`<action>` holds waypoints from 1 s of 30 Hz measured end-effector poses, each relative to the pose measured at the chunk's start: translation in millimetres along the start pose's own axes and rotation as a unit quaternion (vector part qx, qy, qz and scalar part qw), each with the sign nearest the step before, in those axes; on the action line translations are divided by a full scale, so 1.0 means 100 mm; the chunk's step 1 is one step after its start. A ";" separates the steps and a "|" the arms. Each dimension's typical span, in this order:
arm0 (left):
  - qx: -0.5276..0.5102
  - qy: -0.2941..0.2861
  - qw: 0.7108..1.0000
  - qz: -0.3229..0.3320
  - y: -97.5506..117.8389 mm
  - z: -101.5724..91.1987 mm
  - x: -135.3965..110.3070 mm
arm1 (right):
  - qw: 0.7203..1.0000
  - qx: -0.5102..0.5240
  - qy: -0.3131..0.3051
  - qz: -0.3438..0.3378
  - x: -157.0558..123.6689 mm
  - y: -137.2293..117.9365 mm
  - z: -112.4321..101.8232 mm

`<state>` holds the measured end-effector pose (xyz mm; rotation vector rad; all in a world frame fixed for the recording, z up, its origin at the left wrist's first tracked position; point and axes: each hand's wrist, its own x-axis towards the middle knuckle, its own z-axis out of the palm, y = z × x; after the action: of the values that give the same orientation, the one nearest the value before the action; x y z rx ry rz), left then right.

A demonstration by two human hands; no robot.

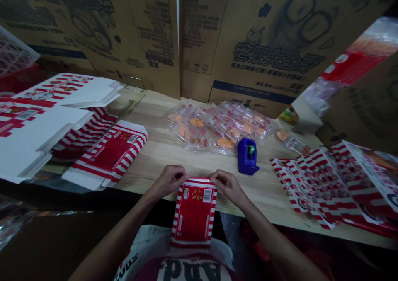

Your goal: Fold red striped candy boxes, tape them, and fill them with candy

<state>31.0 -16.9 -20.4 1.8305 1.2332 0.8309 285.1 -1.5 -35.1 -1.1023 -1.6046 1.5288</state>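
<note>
My left hand (169, 180) and my right hand (225, 185) pinch the top edge of a red-and-white striped printed carton (194, 212), one hand at each corner. The carton hangs over the front edge of the wooden table (267, 194), in front of my chest, with its barcode panel facing up. A blue tape dispenser (248, 156) with a green roll stands just beyond my right hand. Behind it lies a heap of clear plastic packets of orange sweets (217, 125).
Stacks of flat red-striped carton blanks (105, 156) lie at the table's left side, and more (326, 185) lie at the right. Large printed cardboard shipping cartons (270, 36) stand upright along the back edge. A red-and-white plastic crate (15, 53) sits far left.
</note>
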 end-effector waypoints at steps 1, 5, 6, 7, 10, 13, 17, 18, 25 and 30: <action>-0.001 -0.003 1.000 0.008 -0.02 0.01 -0.03 | 1.000 0.008 0.007 -0.004 -0.04 0.01 0.03; -0.016 0.024 0.999 0.022 -0.11 0.11 -0.14 | 0.996 0.045 0.070 -0.025 -0.20 0.15 0.20; -0.015 0.037 0.999 0.025 -0.13 0.14 -0.16 | 0.995 0.051 0.081 -0.028 -0.24 0.18 0.24; -0.012 0.048 0.998 0.030 -0.15 0.17 -0.17 | 0.995 0.052 0.085 -0.029 -0.27 0.21 0.27; -0.013 0.069 0.997 0.036 -0.18 0.21 -0.19 | 0.994 0.017 0.097 -0.055 -0.30 0.26 0.22; -0.058 0.085 0.995 0.015 -0.20 0.21 -0.18 | 0.952 -0.092 0.268 -0.116 -0.25 0.25 -0.12; -0.203 0.105 0.971 -0.063 -0.18 0.28 -0.18 | 0.831 -0.181 0.521 -0.075 -0.15 0.32 -0.82; -0.247 0.109 0.959 -0.091 -0.17 0.31 -0.19 | 0.824 -0.176 0.536 -0.051 -0.12 0.36 -0.96; -0.394 0.110 0.889 -0.205 -0.13 0.51 -0.23 | 0.835 -0.077 0.545 -0.028 0.12 0.65 -1.16; -0.396 0.135 0.888 -0.191 -0.11 0.33 -0.10 | 0.808 0.017 0.585 -0.061 0.08 0.71 -0.98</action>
<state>51.0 -31.1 -47.1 0.8036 1.1249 1.1601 378.7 46.1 -95.8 -1.4423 -0.7215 0.4870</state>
